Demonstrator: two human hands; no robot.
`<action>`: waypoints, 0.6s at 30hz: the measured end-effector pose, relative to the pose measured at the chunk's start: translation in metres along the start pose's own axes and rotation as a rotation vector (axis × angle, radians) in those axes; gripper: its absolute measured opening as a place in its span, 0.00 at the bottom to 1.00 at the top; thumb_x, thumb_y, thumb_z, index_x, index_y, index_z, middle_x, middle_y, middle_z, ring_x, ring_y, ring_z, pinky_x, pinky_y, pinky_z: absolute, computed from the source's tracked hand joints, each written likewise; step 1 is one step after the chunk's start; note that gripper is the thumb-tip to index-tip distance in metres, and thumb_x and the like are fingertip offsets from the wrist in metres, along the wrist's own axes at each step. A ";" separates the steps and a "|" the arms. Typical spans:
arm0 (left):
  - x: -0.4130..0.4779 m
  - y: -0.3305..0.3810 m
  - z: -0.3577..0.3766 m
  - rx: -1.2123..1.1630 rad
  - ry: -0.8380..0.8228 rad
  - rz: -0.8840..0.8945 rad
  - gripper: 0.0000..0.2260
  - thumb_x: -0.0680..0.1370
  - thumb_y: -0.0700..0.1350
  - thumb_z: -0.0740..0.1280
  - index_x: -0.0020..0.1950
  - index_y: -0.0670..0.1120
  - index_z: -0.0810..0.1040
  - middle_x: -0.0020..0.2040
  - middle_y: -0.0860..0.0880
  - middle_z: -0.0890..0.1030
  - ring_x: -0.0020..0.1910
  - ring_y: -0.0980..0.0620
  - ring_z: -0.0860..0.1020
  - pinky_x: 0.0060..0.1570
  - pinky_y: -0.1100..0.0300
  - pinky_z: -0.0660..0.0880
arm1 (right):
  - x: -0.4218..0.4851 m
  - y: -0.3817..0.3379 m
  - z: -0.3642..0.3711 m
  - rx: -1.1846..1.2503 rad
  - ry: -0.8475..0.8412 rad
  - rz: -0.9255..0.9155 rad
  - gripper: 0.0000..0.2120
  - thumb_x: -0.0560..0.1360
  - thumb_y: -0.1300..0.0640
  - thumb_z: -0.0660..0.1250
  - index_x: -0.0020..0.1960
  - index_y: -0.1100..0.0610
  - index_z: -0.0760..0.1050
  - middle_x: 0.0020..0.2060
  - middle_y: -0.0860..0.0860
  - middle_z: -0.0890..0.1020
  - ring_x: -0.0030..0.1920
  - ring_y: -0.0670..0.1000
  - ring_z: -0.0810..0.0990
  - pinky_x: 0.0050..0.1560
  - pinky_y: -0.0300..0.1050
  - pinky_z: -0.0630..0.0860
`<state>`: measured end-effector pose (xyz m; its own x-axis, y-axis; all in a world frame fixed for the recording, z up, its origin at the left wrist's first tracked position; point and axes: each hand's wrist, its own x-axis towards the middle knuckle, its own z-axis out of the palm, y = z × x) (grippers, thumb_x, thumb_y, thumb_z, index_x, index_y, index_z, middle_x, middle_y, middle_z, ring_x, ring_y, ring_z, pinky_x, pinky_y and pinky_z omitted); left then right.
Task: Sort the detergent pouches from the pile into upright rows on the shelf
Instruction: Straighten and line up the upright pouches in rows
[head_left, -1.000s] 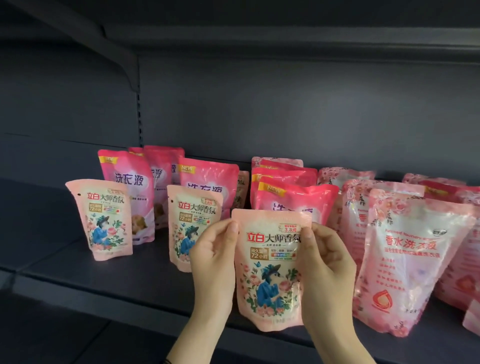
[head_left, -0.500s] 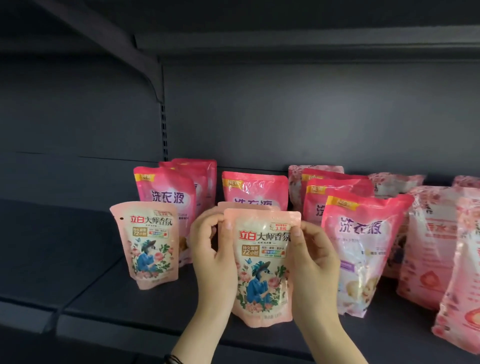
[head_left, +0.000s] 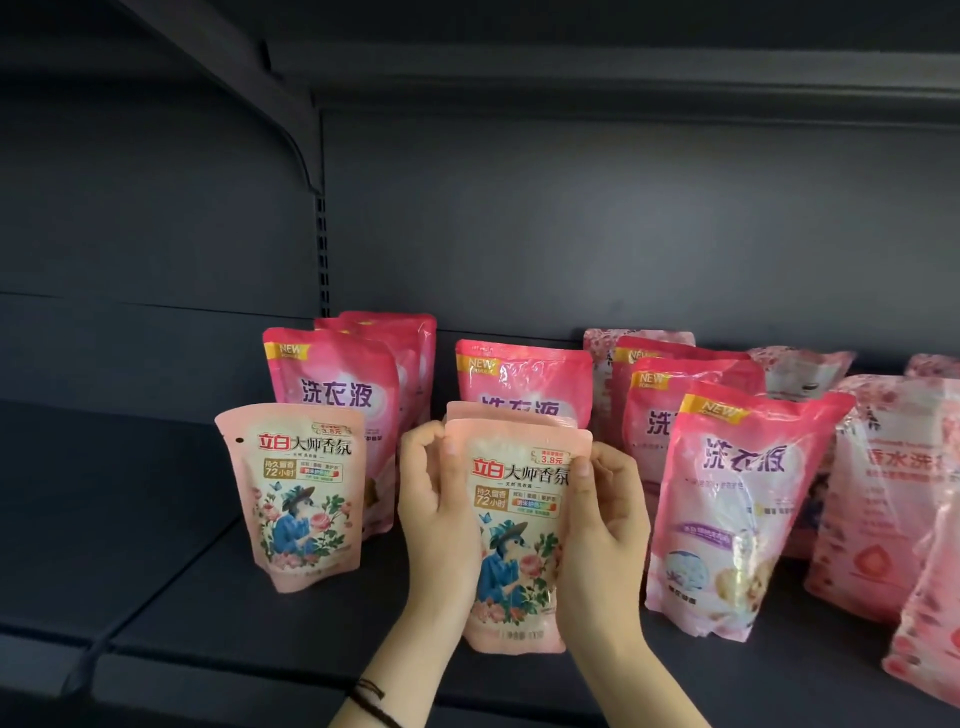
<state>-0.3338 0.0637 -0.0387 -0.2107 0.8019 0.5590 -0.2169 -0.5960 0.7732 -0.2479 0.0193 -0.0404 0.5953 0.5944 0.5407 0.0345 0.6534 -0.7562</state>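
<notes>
Dark shelf (head_left: 156, 597), left hand (head_left: 436, 519), right hand (head_left: 608, 525) still gripping floral pouch (head_left: 514, 545), now before matching pouch (head_left: 498, 410)

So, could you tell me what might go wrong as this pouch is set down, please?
The held pouch, gripped by the left hand and right hand, is near the shelf's front edge; released unbalanced, it may tip off. Pushed back, it could topple the matching pouch right behind it. The right hand is close to the dark pink pouch and might knock it.

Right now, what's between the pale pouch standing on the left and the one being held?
In the head view, the left hand, gripping the held pouch by its edge, clear of the standing pouch.
</notes>
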 end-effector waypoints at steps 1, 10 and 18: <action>0.001 -0.001 0.002 0.008 0.013 0.011 0.05 0.81 0.51 0.59 0.48 0.60 0.73 0.43 0.55 0.79 0.42 0.53 0.79 0.41 0.57 0.77 | 0.001 0.001 0.002 -0.002 0.009 -0.017 0.08 0.80 0.55 0.61 0.47 0.45 0.76 0.41 0.46 0.82 0.41 0.44 0.81 0.39 0.38 0.78; 0.013 -0.006 -0.005 0.068 -0.028 0.021 0.04 0.81 0.49 0.60 0.51 0.54 0.74 0.40 0.53 0.79 0.38 0.55 0.77 0.36 0.63 0.74 | 0.011 0.008 0.000 -0.068 -0.035 -0.037 0.08 0.81 0.56 0.61 0.47 0.47 0.76 0.40 0.47 0.81 0.41 0.46 0.79 0.40 0.40 0.78; 0.038 0.030 -0.020 0.173 -0.214 0.144 0.13 0.79 0.37 0.64 0.60 0.51 0.71 0.61 0.55 0.77 0.61 0.62 0.75 0.62 0.68 0.70 | 0.023 -0.018 -0.005 -0.198 -0.128 -0.072 0.11 0.77 0.67 0.62 0.53 0.51 0.71 0.46 0.43 0.80 0.47 0.40 0.80 0.44 0.35 0.76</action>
<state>-0.3671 0.0755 0.0002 -0.0182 0.7115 0.7025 -0.0296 -0.7027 0.7109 -0.2313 0.0190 -0.0160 0.4796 0.6124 0.6285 0.2375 0.5989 -0.7648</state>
